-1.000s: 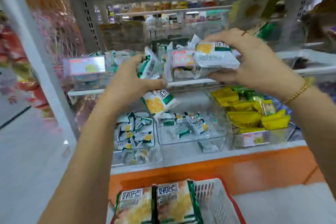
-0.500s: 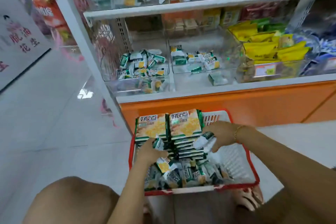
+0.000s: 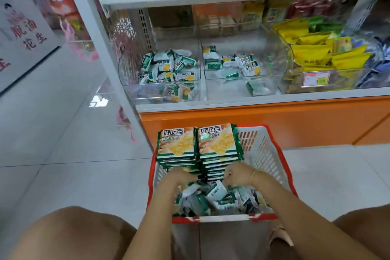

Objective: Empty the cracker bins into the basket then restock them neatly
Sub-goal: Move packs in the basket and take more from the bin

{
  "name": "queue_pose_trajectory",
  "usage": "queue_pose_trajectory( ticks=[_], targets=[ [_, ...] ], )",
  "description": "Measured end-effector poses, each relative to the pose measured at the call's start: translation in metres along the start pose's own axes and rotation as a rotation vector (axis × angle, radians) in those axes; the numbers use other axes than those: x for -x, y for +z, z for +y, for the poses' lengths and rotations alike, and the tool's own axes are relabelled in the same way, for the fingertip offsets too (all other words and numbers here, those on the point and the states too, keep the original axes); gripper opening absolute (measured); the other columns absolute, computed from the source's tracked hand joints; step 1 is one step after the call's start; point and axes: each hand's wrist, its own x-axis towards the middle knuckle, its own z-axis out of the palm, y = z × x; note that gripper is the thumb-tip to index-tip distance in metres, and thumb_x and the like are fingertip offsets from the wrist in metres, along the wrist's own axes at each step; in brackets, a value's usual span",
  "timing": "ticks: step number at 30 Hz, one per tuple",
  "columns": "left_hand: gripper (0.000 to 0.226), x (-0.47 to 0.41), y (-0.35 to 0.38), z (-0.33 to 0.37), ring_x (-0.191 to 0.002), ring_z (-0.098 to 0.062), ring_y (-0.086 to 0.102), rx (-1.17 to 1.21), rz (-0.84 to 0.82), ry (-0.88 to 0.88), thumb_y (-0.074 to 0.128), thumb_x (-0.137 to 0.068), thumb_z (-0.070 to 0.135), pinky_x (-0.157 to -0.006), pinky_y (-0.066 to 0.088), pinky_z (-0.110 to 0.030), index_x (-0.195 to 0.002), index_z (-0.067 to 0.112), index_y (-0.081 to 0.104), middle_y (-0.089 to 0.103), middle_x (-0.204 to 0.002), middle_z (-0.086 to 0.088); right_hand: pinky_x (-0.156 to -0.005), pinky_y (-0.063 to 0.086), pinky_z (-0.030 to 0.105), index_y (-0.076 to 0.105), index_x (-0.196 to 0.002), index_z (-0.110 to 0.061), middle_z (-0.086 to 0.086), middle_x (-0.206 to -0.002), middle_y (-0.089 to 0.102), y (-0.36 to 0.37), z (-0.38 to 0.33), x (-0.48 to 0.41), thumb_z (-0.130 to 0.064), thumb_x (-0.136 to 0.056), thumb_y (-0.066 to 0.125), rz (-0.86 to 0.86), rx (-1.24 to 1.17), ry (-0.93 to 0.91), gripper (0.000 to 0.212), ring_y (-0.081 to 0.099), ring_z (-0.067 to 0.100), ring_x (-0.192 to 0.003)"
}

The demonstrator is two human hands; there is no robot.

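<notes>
Since half a second ago both hands have drawn closer together inside the white lattice plastic basket with a red rim (image 3: 263,154), and the packet my right hand carried no longer shows. Nearest me, on the basket's near side, my bare knees (image 3: 63,234) fill the bottom corners, both cut off by the frame edge. My left hand (image 3: 179,177) and my right hand (image 3: 238,173), which wears a thin gold bracelet (image 3: 253,175), reach down over the basket's near half. Their knuckles face up and the fingers curl under, out of sight, so I cannot tell whether either one grips anything. Under them lies a blurred heap of small loose green-and-white cracker packets (image 3: 217,196). In the basket's far-left part stand two stacks of flat green-and-yellow cracker packs (image 3: 217,143), side by side, their lower packs hidden by my hands. Beyond the basket, above an orange base panel (image 3: 274,120), a clear plastic left bin (image 3: 128,76) holds a pile of packets and a clear middle bin (image 3: 272,59) only a few. Beyond the basket's right side, yellow packets (image 3: 312,57) sit heaped behind a red price tag (image 3: 316,79) I cannot read. The top shelf is cut off.
</notes>
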Motion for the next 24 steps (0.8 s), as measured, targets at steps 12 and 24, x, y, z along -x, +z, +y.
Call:
queue_pose_trajectory(
  ticks=[12, 24],
  targets=[
    [0.019, 0.027, -0.244, 0.109, -0.074, -0.016, 0.057, 0.123, 0.749, 0.631, 0.070, -0.085, 0.029, -0.064, 0.048, -0.028, -0.092, 0.014, 0.062, 0.064, -0.093, -0.005, -0.060, 0.042, 0.017, 0.064, -0.095, -0.010, 0.004, -0.090, 0.063, -0.253, -0.031, 0.044, -0.027, -0.083, 0.072, 0.832, -0.167, -0.206, 0.022, 0.053, 0.011, -0.070],
    [0.097, -0.126, -0.311, 0.155, -0.124, -0.036, 0.045, -0.373, 0.663, 0.552, 0.081, -0.071, 0.038, -0.098, 0.041, -0.036, -0.147, 0.018, 0.025, 0.040, -0.143, -0.018, -0.090, 0.046, 0.034, 0.044, -0.136, -0.009, 0.017, -0.114, 0.060, -0.363, -0.034, -0.120, -0.050, -0.080, 0.069, 0.564, -0.366, 0.046, 0.074, 0.059, 0.028, -0.106]
  ],
)
